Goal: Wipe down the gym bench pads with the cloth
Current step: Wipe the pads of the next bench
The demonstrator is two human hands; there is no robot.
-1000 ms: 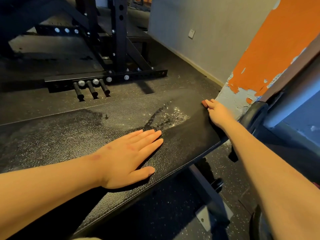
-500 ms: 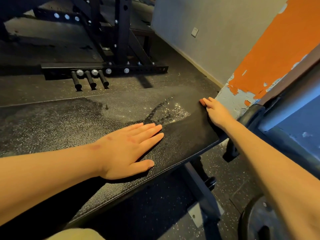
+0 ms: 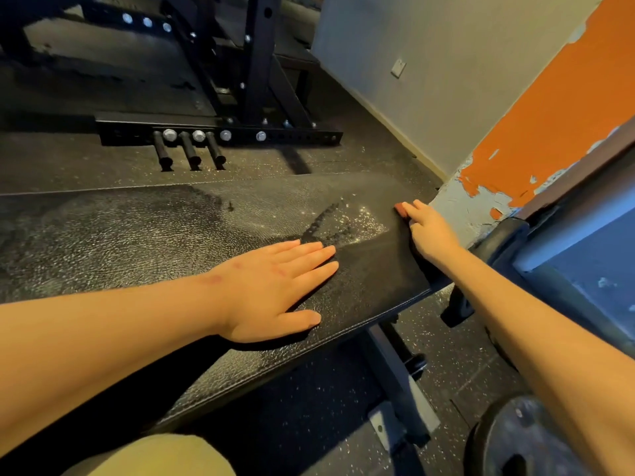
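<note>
A person's knee (image 3: 147, 455) in tan fabric shows at the bottom edge, with a black weight plate (image 3: 522, 438) at the lower right on the speckled rubber floor (image 3: 309, 417). Above the knee, the left hand (image 3: 271, 286) lies flat, palm down, on the black bench pad (image 3: 120, 242). Its 4 fingers are straight and together, the thumb is spread toward the near seam, and it holds nothing. The pad's near edge runs diagonally past the thumb, and the bench's steel leg (image 3: 395, 369) angles down beneath it. Just beyond the left fingertips, a wet patch (image 3: 347, 223) glistens with droplets. The right hand (image 3: 429, 237) rests at the pad's end edge, fingers reaching nearly straight. Its fingertips press a small reddish-brown scrap (image 3: 399, 208) against the pad. Whether that scrap is the cloth cannot be told, and the thumb is hidden. Open pad stretches to the left of both hands. A black roller (image 3: 498, 235) sits just beside the right wrist, close against a peeling orange wall (image 3: 549, 115). Farther off, 3 black pegs (image 3: 189, 151) jut from a rack base (image 3: 292, 135) on the floor, well apart from the bench. The rack upright (image 3: 261, 56) rises behind.
</note>
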